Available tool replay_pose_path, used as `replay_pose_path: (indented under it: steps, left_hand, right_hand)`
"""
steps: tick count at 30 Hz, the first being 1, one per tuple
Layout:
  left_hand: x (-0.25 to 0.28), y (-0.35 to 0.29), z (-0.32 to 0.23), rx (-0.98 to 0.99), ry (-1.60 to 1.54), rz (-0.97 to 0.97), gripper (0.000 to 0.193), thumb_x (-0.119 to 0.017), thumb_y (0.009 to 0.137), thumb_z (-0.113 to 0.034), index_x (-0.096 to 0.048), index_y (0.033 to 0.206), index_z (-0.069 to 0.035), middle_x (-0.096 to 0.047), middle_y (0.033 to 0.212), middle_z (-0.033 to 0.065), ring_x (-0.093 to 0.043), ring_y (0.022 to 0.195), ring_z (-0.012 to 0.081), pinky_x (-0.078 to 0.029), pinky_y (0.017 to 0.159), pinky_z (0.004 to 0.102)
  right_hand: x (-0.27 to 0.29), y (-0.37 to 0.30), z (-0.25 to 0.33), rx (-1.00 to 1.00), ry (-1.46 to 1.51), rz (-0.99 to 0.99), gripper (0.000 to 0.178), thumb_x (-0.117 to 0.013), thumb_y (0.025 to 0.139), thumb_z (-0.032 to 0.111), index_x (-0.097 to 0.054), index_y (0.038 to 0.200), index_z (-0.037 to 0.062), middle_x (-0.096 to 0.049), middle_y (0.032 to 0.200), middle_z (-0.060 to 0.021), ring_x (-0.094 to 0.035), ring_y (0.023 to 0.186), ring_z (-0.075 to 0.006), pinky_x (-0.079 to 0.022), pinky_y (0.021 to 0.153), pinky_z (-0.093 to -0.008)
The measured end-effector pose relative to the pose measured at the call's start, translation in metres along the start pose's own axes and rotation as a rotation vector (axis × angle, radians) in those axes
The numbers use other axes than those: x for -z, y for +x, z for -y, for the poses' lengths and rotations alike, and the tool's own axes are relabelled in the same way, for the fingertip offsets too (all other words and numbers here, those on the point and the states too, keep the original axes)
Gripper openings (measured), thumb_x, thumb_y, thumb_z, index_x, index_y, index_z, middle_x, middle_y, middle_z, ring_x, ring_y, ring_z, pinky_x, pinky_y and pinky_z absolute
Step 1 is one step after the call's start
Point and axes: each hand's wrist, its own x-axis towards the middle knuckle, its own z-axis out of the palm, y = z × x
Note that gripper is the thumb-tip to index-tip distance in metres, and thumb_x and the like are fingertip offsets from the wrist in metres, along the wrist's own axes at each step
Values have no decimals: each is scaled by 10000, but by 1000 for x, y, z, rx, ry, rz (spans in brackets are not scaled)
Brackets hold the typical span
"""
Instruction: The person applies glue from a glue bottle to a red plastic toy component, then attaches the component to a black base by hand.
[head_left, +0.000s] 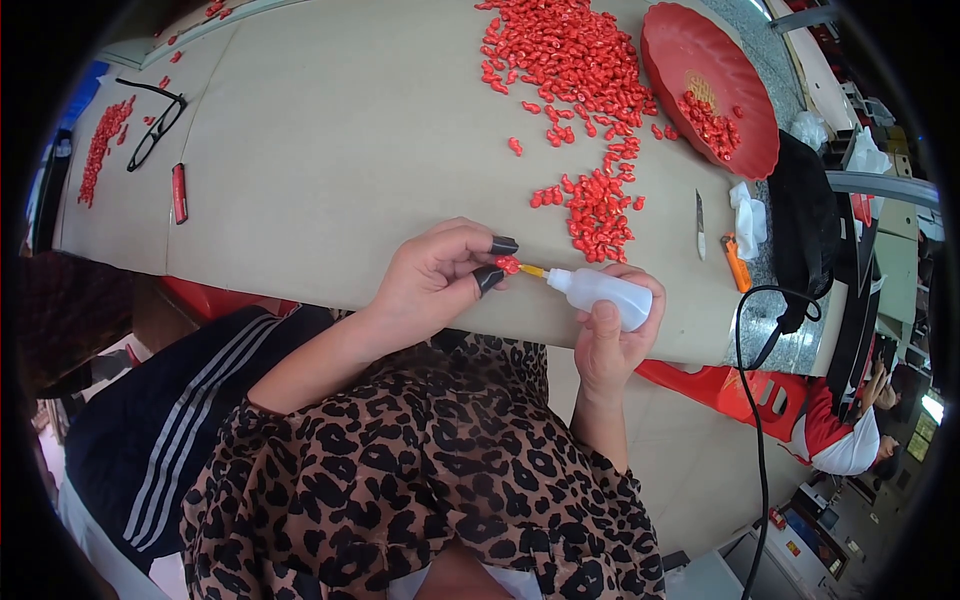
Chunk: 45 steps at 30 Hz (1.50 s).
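Observation:
My left hand pinches a small red gourd-shaped piece between thumb and forefinger, both tips wrapped in black tape. In my right hand is a white squeeze bottle, tilted so that its yellow nozzle points left and meets the red piece. Whether any liquid comes out is too small to tell. Just beyond the bottle lies a small heap of similar red pieces. A much larger heap spreads over the far part of the table.
At the far right stands a red scalloped plate with some red pieces. Nearer lie a knife, an orange cutter, white tissue and a black cable. Glasses, a red lighter-like stick and more pieces lie left.

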Motion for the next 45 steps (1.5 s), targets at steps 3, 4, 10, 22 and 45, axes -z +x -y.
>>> replay_pose_path:
  steps: [3, 4, 10, 22, 45]
  left_hand:
    - [0, 0, 0, -3, -10, -6, 200, -461, 759, 110, -485, 946, 46, -443, 979, 91, -544, 870, 162, -482, 763, 278]
    - [0, 0, -1, -3, -10, -6, 200, -461, 759, 110, -485, 946, 46, -443, 979, 91, -544, 870, 162, -482, 763, 278]
    - [-2, 1, -2, -4, -4, -17, 203, -456, 751, 120, -484, 941, 50, -435, 954, 82, -547, 866, 162, -479, 768, 270]
    - [-3, 0, -4, 12, 12, -33, 211, -439, 744, 133, -484, 934, 54, -434, 959, 84, -547, 853, 158, -465, 765, 257]
    - [-3, 1, -2, -26, 18, -7, 257, -405, 731, 166, -509, 936, 51, -459, 965, 91, -539, 850, 138, -451, 741, 221]
  right_hand:
    - [1, 0, -1, -4, -4, 0, 375, -610, 728, 177, -373, 975, 26, -443, 925, -126, -461, 648, -113, -383, 501, -180]
    - [1, 0, -2, 6, -15, -1, 378, -611, 728, 180, -372, 976, 26, -443, 926, -125, -463, 654, -114, -384, 499, -177]
    - [2, -1, -3, 46, -50, -11, 384, -614, 728, 191, -372, 978, 29, -443, 928, -124, -471, 679, -117, -387, 492, -172]
    - [3, -2, -4, 59, -74, -19, 376, -610, 731, 189, -374, 976, 28, -447, 928, -122, -469, 654, -108, -385, 488, -170]
    - [4, -1, 0, -17, -25, 31, 370, -607, 724, 130, -354, 969, 18, -441, 935, -128, -454, 805, -149, -407, 690, -260]
